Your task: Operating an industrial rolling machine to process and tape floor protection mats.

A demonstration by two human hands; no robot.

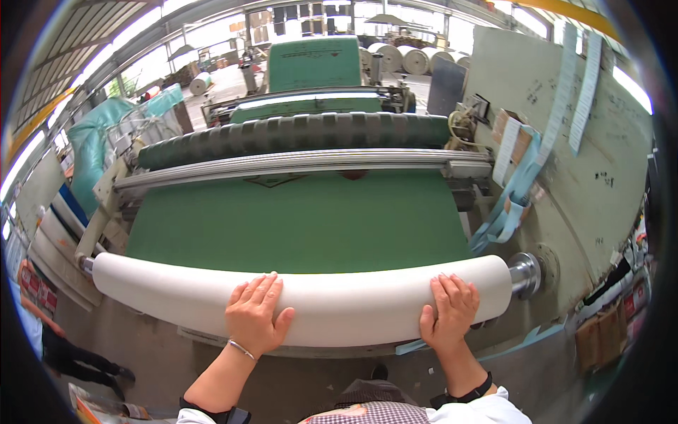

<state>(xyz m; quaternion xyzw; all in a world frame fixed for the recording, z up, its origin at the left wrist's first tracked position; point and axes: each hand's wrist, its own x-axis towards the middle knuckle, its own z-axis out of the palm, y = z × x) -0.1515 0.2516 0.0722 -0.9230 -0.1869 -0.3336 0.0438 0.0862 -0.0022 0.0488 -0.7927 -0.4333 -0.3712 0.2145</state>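
Observation:
A thick white roll (353,307) lies across the front of a large machine, carried on a shaft with a metal chuck (524,274) at its right end. Green sheet material (296,219) runs down from the machine and meets the roll's far side. My left hand (258,314) rests flat on the roll, left of its middle, fingers stretched out and thumb apart. Toward the right end, my right hand (450,307) lies on it the same way, palm down with fingers extended. Neither hand is closed round anything.
A metal crossbar (304,161) and a dark banded roller (296,134) span the machine beyond the sheet. Pale blue strips (519,191) hang by the right side panel (565,155). At the left edge stands another person (78,360). Cartons (600,343) sit at the lower right.

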